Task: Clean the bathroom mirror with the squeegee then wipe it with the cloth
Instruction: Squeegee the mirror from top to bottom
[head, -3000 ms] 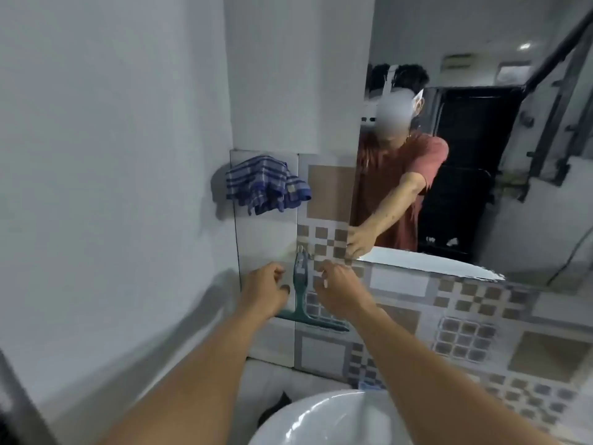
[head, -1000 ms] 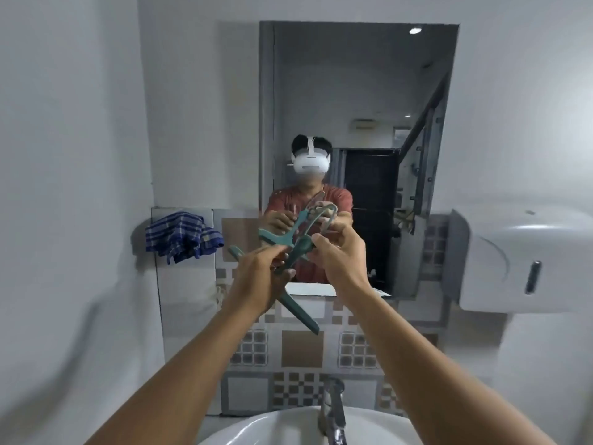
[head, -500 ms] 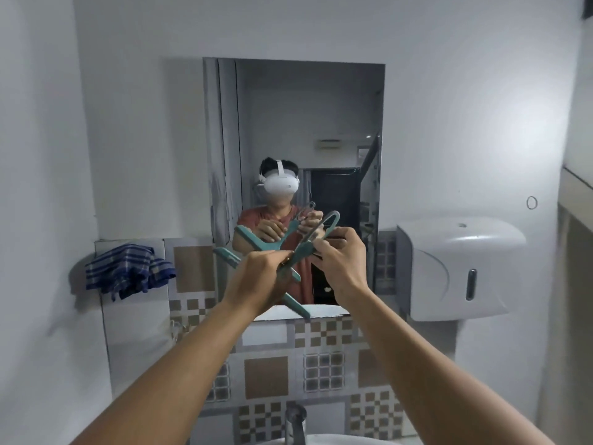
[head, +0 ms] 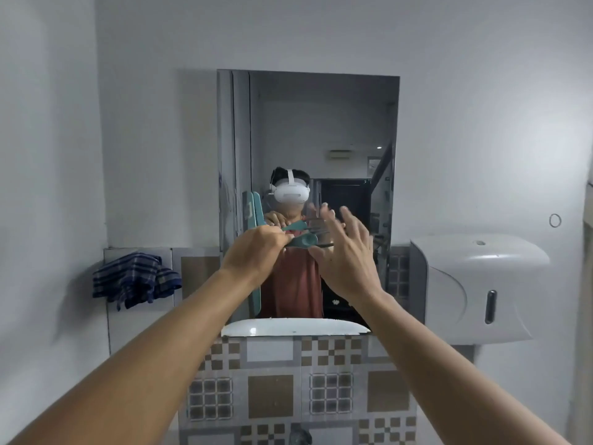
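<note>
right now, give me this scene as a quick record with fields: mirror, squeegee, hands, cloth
mirror: on the wall above the tiles
squeegee: teal, blade upright at the mirror's left part; contact unclear
left hand: grips the squeegee handle
right hand: open, fingers spread, beside the handle's end
cloth: blue checked, hanging on the wall left of the mirror, untouched

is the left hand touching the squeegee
Touching. In the head view the left hand grips the squeegee with fingers curled round its handle.
</note>
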The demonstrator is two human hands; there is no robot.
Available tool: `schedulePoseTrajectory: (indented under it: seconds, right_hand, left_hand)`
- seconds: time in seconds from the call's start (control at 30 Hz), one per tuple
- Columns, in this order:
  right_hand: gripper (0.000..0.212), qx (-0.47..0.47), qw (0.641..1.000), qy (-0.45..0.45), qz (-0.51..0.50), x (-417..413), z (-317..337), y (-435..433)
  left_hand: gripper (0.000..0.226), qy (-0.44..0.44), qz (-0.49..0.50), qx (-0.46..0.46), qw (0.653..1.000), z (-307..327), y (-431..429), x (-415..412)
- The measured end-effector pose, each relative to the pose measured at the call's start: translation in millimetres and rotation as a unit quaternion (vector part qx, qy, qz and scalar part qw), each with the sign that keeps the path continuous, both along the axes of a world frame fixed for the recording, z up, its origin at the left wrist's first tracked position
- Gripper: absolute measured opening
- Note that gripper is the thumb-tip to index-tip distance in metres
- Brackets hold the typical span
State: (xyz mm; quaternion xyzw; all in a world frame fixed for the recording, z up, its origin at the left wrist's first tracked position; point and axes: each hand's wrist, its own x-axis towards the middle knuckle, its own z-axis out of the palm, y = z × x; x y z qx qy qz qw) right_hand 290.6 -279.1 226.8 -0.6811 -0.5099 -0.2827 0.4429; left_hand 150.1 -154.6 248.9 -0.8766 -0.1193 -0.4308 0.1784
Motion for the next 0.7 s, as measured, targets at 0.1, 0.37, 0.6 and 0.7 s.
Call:
schedulePoseTrajectory:
  seconds: [0.1, 0.37, 0.6, 0.7]
  right_hand:
    - [0.051, -0.076, 0.989, -0.123, -0.027, 7.4, 20.1, 6.8]
    - [0.035, -0.048, 0.961, -0.271, -0.028, 20.8, 78.2, 43.4]
    - [0.031, -0.022, 0.957, -0.290, -0.023, 31.6, 132.1, 70.6]
    - [0.029, -0.020, 0.953, -0.303, -0.021, 31.7, 154.8, 84.5]
  left_hand:
    - [0.016, 0.015, 0.016, 0.055, 0.998, 22.6, 1.4, -2.6]
    - [0.038, -0.121, -0.004, 0.073, 0.990, 39.8, 19.4, -9.6]
    - [0.028, -0.093, 0.013, -0.006, 0.996, -50.1, 67.8, 13.2]
    - [0.038, -0.082, 0.053, -0.019, 0.995, -58.1, 87.4, 27.8]
